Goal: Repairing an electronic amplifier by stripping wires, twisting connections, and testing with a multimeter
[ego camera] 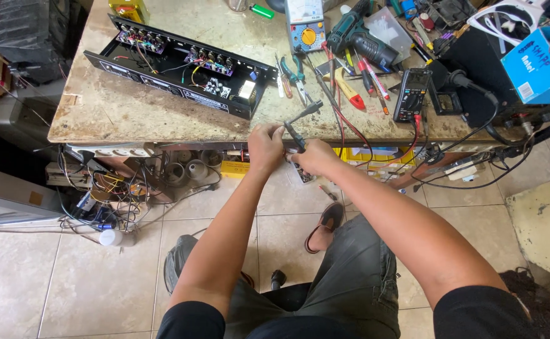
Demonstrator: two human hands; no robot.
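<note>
Both hands meet just below the front edge of the workbench (130, 113). The left hand (265, 147) and right hand (314, 157) are clenched around a small black tool (297, 129), which sits right of the open black chassis (181, 66).

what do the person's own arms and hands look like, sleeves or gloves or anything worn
Both arms are bare from the upper arm down, with short black sleeves ending above the elbows. The left hand and right hand wear no gloves, and no watch or wristband shows on either wrist. Rings are too small to tell. Grey-green trousers show below the arms.
</note>
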